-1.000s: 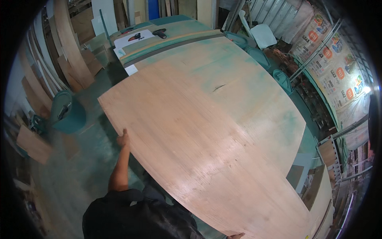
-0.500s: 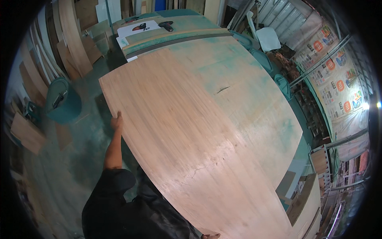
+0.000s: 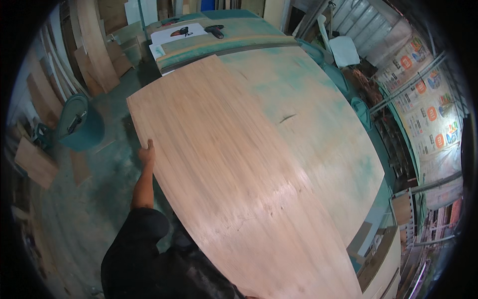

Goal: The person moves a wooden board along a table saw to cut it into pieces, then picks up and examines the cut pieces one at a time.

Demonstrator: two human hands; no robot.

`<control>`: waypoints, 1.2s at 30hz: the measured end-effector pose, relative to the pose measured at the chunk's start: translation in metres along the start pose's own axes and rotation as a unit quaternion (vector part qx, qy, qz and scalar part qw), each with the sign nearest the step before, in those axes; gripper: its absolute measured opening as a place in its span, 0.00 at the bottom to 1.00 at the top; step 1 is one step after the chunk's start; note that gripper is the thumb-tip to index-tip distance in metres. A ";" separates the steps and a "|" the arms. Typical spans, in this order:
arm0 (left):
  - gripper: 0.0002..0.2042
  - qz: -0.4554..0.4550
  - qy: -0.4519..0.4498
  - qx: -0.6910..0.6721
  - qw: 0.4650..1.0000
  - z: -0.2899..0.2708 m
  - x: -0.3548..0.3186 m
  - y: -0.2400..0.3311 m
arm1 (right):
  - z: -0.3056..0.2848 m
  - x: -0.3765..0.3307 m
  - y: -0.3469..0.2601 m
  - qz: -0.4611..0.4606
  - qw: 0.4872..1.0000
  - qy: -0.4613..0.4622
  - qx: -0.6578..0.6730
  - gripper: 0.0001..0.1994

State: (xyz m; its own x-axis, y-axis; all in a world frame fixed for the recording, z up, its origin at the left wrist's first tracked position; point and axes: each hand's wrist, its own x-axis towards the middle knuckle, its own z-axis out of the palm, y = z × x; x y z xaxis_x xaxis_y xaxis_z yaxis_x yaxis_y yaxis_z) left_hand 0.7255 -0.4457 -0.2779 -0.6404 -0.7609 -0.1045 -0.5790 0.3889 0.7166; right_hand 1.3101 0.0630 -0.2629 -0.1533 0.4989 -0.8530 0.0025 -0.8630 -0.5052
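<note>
A large reddish-brown plywood sheet [image 3: 214, 149] lies partly over a paler plywood board [image 3: 323, 119] that has green stains and a dark slit mark. At the sheet's left edge my left hand [image 3: 147, 153] is closed round the rim, thumb on top and the other fingers hidden underneath. Only a sliver of my right hand [image 3: 251, 297] shows at the lower border of the picture, beside the sheet's near edge; its fingers are out of sight. Small cracks and specks mark the sheet's near half.
Beyond the boards, a green-stained worktable [image 3: 239, 32] carries a cordless drill [image 3: 215, 31] and a black-and-orange tool [image 3: 181, 32] on white paper. A green bin [image 3: 79, 124] stands on the left floor near leaning wood strips [image 3: 94, 50]. A white chair [image 3: 343, 50] is at the far right.
The view has shifted slightly, so most things appear a little further right. My right hand has nearly slipped out at the lower border. My left hand keeps its hold on the sheet.
</note>
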 end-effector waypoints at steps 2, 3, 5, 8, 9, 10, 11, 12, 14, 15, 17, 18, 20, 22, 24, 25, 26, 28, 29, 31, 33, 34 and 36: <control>0.37 -0.006 0.003 -0.019 1.000 0.004 0.019 -0.006 | 0.009 0.009 -0.002 0.009 1.000 0.000 -0.005 0.42; 0.37 -0.006 -0.003 -0.019 1.000 0.003 0.021 -0.010 | 0.007 0.009 -0.002 0.012 1.000 0.008 -0.005 0.42; 0.39 0.002 0.013 -0.013 1.000 0.004 0.022 -0.015 | 0.008 0.014 -0.003 0.019 1.000 0.012 -0.007 0.43; 0.42 0.007 -0.009 -0.017 1.000 0.013 0.012 0.001 | 0.018 0.024 -0.009 0.012 1.000 0.026 -0.005 0.43; 0.43 0.009 -0.019 -0.009 1.000 0.008 0.016 0.002 | 0.020 0.025 -0.010 0.014 0.999 0.028 -0.006 0.43; 0.43 0.012 -0.010 -0.015 1.000 0.006 0.019 0.004 | 0.022 0.025 -0.014 0.015 0.999 0.031 -0.007 0.43; 0.44 0.015 -0.002 -0.022 1.000 0.004 0.022 0.007 | 0.026 0.027 -0.012 0.019 0.999 0.031 -0.006 0.43; 0.45 0.014 0.002 -0.029 0.999 0.007 0.019 0.004 | 0.029 0.029 -0.015 0.018 0.999 0.030 -0.009 0.43; 0.45 0.006 -0.008 -0.022 1.000 0.005 0.019 -0.002 | 0.030 0.029 -0.016 0.019 0.999 0.034 -0.012 0.43; 0.45 0.006 -0.013 -0.021 1.000 0.002 0.020 0.004 | 0.030 0.029 -0.015 0.020 0.999 0.035 -0.010 0.43; 0.46 0.007 -0.018 -0.014 1.000 0.001 0.011 0.012 | 0.030 0.029 -0.015 0.019 0.999 0.041 -0.008 0.43; 0.46 0.006 -0.019 -0.013 1.000 0.001 0.010 0.013 | 0.031 0.030 -0.016 0.018 0.999 0.041 -0.008 0.43; 0.46 0.002 -0.027 -0.014 1.000 -0.001 0.012 0.016 | 0.033 0.031 -0.016 0.019 0.999 0.041 -0.006 0.43; 0.46 -0.004 -0.033 -0.001 0.999 0.000 0.015 0.020 | 0.035 0.031 -0.016 0.019 0.999 0.040 -0.005 0.43; 0.46 -0.015 -0.039 0.024 0.999 0.005 0.015 0.028 | 0.036 0.030 -0.018 0.017 0.999 0.041 -0.004 0.43; 0.46 -0.004 -0.022 0.014 1.000 0.007 0.023 0.021 | 0.037 0.030 -0.018 0.019 0.999 0.039 -0.006 0.43; 0.46 0.008 -0.004 0.004 1.000 0.009 0.030 0.014 | 0.040 0.032 -0.019 0.021 0.999 0.037 -0.009 0.43; 0.46 0.019 0.000 -0.003 1.000 0.014 0.029 0.012 | 0.038 0.031 -0.019 0.018 0.999 0.042 -0.009 0.43; 0.46 0.019 -0.006 -0.003 1.000 0.016 0.030 0.012 | 0.038 0.032 -0.020 0.018 0.999 0.044 -0.010 0.43; 0.46 0.014 -0.029 -0.002 0.999 0.014 0.032 0.011 | 0.037 0.033 -0.023 0.019 0.999 0.046 -0.013 0.43; 0.45 0.005 -0.065 -0.005 0.998 0.012 0.037 0.014 | 0.036 0.035 -0.024 0.022 0.998 0.049 -0.014 0.43; 0.45 0.000 -0.054 -0.019 0.998 0.013 0.036 0.016 | 0.034 0.034 -0.026 0.020 0.998 0.050 -0.017 0.43; 0.45 -0.007 -0.035 -0.046 0.998 0.017 0.031 0.022 | 0.032 0.035 -0.026 0.022 0.998 0.054 -0.016 0.43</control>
State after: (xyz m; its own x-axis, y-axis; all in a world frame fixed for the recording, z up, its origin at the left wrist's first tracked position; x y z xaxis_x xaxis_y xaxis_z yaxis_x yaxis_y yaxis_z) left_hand 0.6846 -0.4517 -0.2771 -0.6681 -0.7267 -0.1600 -0.5412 0.3270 0.7747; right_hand 1.2735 0.1008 -0.2754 -0.0458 0.4679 -0.8826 0.0382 -0.8820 -0.4696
